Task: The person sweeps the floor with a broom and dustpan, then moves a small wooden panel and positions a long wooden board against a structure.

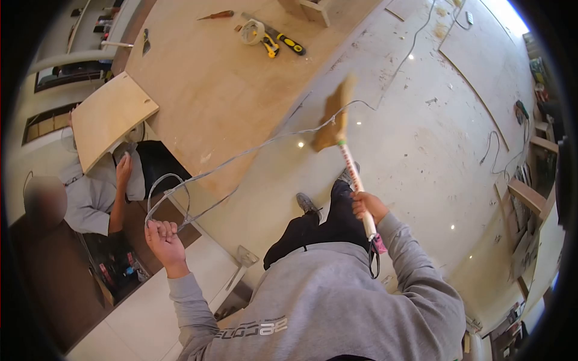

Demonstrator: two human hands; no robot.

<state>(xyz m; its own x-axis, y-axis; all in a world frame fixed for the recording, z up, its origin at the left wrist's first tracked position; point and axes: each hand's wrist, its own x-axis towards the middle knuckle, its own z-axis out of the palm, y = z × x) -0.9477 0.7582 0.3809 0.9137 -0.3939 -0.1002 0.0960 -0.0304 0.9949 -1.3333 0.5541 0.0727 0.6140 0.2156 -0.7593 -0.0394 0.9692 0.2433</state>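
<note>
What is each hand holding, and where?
Left hand grips a looped grey cable at its coil; right hand grips a straw broom on its white handle.

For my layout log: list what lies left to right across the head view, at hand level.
seated person → left hand clenched on the grey cable → grey shoe → right hand gripping the broom handle → wooden pieces at the right edge.

Grey sweatshirt [337,295] w/ pale lettering [250,330], long sleeves [189,301]; black trousers [328,225], grey shoes [307,203].
</note>
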